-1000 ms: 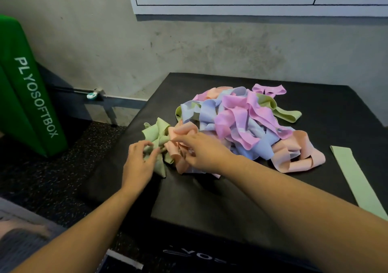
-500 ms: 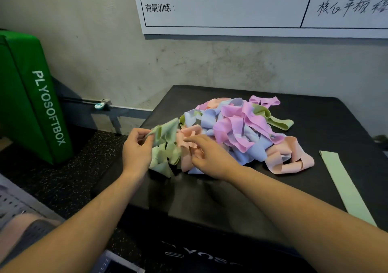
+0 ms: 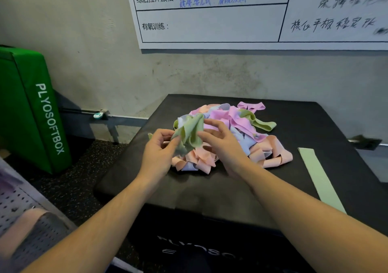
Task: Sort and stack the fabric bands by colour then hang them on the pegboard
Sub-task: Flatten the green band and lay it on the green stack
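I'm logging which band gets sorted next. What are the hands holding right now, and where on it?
A crumpled green band: the left hand pinches its lower left part, and the right hand touches its right edge.
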A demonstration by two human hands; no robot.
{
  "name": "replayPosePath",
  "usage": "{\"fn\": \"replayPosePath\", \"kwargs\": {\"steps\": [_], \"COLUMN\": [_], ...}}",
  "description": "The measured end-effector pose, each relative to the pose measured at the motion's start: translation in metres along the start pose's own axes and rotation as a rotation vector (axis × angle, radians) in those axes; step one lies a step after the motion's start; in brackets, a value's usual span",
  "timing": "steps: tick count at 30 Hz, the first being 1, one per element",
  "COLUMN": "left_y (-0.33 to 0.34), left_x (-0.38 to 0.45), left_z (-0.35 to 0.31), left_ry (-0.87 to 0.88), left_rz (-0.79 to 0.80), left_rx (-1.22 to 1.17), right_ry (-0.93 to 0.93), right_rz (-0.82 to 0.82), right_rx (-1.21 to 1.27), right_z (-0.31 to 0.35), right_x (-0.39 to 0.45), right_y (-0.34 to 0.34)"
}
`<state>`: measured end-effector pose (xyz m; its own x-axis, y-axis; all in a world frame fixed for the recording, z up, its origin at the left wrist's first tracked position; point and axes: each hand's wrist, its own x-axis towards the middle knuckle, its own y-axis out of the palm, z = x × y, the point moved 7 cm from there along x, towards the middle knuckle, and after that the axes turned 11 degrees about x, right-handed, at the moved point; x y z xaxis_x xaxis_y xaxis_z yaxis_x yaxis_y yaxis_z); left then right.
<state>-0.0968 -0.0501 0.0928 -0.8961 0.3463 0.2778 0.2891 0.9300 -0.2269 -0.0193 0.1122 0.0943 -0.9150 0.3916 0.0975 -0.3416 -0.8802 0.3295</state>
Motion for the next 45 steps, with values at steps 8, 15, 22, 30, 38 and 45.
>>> {"fn": "replayPosePath", "kwargs": {"steps": [8, 15, 22, 30, 38, 45], "left_y": [0.063, 0.106, 0.144, 0.147, 0.150, 0.144], "left_x": [-0.041, -0.070, -0.105, -0.125, -0.162, -0.177], "left_z": [-0.014, -0.029, -0.057, -0.078, -0.094, -0.106], "left_ry": [-0.058, -0.100, -0.114, 0.036, 0.017, 0.158], "left_rz": [0.302, 0.458, 0.592, 0.500, 0.710, 0.706], "left_rx": [-0.058, 0.001, -0.026, -0.016, -0.059, 0.114], "right_ry": [0.129, 0.071, -0.025, -0.099, -0.065, -0.182], "right_rz": [-0.024, -0.086, -0.105, -0.104, -0.258, -0.330], "right_rx": [-0.130, -0.241, -0.333, -0.489, -0.834, -0.640], "right_z": [0.012, 0.029, 0.053, 0.078, 0.091, 0.102], "right_x": [-0.043, -0.093, -0.133, -0.168, -0.198, -0.221], "right_y": [-0.056, -0.100, -0.115, -0.120, -0.132, -0.133]}}
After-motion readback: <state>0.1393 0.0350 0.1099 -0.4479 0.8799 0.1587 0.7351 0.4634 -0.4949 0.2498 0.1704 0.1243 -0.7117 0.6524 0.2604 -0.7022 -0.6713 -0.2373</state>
